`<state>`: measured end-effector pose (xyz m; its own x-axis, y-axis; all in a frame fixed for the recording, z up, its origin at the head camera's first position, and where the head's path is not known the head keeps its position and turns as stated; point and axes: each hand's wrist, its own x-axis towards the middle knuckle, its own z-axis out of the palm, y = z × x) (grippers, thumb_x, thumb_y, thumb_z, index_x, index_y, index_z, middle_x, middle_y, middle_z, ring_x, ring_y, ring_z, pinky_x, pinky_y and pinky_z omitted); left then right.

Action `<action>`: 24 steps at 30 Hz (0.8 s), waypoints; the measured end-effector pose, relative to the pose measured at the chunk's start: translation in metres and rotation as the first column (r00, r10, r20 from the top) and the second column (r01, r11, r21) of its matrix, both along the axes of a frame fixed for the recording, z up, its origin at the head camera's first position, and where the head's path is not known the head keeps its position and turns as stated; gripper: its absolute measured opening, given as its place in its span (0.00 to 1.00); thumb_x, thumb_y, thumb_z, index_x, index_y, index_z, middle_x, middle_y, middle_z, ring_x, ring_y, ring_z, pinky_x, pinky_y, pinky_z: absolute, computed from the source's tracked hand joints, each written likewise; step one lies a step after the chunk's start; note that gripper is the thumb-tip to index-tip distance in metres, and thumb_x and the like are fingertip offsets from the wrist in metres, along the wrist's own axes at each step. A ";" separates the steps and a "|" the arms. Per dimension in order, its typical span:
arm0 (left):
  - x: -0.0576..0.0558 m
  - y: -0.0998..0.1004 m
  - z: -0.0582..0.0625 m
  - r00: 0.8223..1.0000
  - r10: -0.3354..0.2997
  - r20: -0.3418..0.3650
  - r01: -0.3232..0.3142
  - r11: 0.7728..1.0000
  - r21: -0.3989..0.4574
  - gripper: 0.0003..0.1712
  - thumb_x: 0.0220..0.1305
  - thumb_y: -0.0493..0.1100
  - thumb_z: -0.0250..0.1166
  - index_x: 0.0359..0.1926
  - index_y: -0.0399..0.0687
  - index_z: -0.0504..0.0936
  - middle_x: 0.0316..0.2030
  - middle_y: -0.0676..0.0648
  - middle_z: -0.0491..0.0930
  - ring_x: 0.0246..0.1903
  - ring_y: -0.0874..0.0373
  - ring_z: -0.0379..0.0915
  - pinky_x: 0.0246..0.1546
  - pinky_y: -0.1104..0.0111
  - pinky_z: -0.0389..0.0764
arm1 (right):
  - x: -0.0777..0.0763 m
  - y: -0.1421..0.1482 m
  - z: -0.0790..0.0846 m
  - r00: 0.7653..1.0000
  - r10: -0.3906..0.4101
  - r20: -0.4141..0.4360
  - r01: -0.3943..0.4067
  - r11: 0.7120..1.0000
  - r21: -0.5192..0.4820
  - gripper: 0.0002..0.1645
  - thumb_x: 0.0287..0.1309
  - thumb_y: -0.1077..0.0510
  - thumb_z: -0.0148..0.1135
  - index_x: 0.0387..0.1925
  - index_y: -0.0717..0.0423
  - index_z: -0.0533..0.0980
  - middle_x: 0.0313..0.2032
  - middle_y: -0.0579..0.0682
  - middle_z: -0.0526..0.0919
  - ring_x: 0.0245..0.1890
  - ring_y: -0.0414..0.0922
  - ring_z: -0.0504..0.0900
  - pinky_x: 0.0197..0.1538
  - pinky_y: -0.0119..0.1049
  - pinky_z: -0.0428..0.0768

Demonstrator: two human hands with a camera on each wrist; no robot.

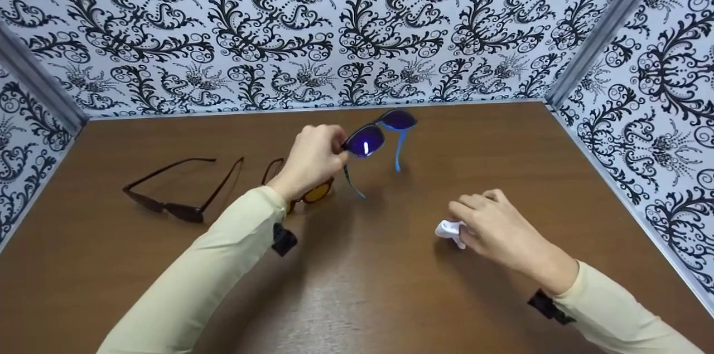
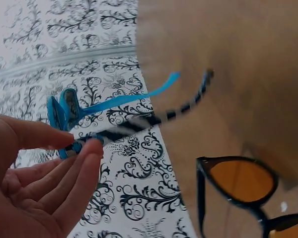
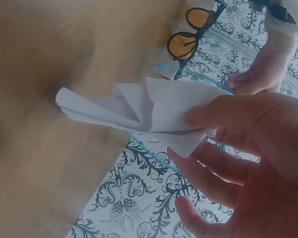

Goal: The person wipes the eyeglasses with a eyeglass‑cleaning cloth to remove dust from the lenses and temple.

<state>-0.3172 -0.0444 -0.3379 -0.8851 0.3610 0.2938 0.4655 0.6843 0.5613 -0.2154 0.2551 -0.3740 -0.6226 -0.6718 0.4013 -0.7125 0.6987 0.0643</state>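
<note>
My left hand (image 1: 317, 156) pinches a pair of blue sunglasses (image 1: 365, 141) at the hinge end of one temple, lifted over the table. Their lenses look dark violet, and both temples are unfolded. In the left wrist view, thumb and finger grip the black-and-grey striped temple (image 2: 134, 125); the other temple is plain light blue. My right hand (image 1: 496, 226) holds a folded white cloth (image 1: 449, 229) between thumb and fingers, low over the table and apart from the sunglasses. The right wrist view shows the cloth (image 3: 154, 109) creased, with its free end sticking out.
Glasses with orange lenses (image 1: 318, 192) rest on the brown table (image 1: 390, 287), partly hidden behind my left forearm. Further left, dark sunglasses (image 1: 184, 212) lie with temples unfolded. Patterned black-and-white panels (image 1: 312, 30) stand at the table's back and sides.
</note>
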 end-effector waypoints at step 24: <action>-0.002 0.035 -0.053 0.874 -0.380 -0.302 0.110 0.761 -0.639 0.08 0.55 0.28 0.64 0.28 0.45 0.82 0.26 0.43 0.82 0.25 0.47 0.80 0.21 0.58 0.81 | 0.002 -0.008 -0.013 1.000 0.016 0.018 -0.015 1.000 -0.007 0.17 0.35 0.70 0.68 0.27 0.55 0.70 0.24 0.44 0.70 0.25 0.44 0.75 0.38 0.46 0.72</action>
<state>-0.3193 -0.0097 -0.3906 -0.5954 0.7654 0.2443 0.7476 0.6392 -0.1804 -0.2135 0.2471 -0.3866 -0.6191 -0.6785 0.3954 -0.7242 0.6880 0.0466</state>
